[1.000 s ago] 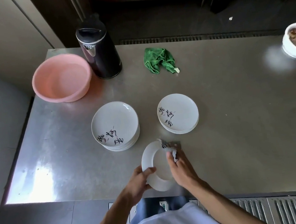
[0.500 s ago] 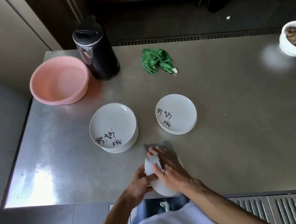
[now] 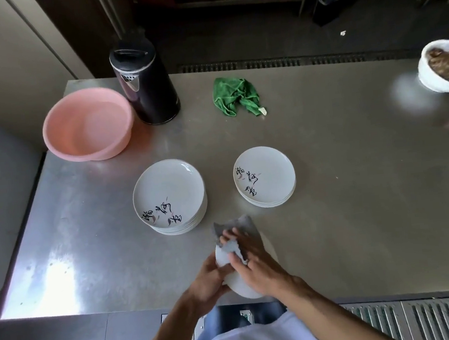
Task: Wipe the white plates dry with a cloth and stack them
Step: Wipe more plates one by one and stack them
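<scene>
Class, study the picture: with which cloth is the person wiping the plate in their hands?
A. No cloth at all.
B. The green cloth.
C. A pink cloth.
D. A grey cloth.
D: the right hand holds a grey cloth against the plate that the left hand grips, while the green cloth lies apart on the table.

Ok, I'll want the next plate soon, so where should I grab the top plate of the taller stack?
I'd pinch the top plate by its raised rim on the near right side, thumb on top, fingertips under the lip. It lies flat and nested on the taller stack, so only the rim is free.
</scene>
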Demonstrator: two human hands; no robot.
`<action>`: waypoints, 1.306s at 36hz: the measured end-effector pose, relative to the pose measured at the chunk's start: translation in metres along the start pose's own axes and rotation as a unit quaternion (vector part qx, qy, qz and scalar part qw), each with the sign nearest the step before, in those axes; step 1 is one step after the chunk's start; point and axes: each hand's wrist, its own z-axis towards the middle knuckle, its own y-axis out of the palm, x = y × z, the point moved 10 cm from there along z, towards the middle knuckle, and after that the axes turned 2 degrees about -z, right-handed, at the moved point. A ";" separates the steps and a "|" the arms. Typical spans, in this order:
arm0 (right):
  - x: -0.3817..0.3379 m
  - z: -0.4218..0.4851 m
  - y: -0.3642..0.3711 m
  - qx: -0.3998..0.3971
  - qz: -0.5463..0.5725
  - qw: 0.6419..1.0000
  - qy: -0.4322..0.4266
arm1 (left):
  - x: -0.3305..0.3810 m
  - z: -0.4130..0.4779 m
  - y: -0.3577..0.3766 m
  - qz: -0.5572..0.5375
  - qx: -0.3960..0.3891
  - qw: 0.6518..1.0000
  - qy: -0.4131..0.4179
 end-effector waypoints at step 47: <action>0.082 -0.022 -0.125 0.257 0.278 0.892 0.248 | 0.045 0.004 0.013 0.100 0.085 0.987 0.090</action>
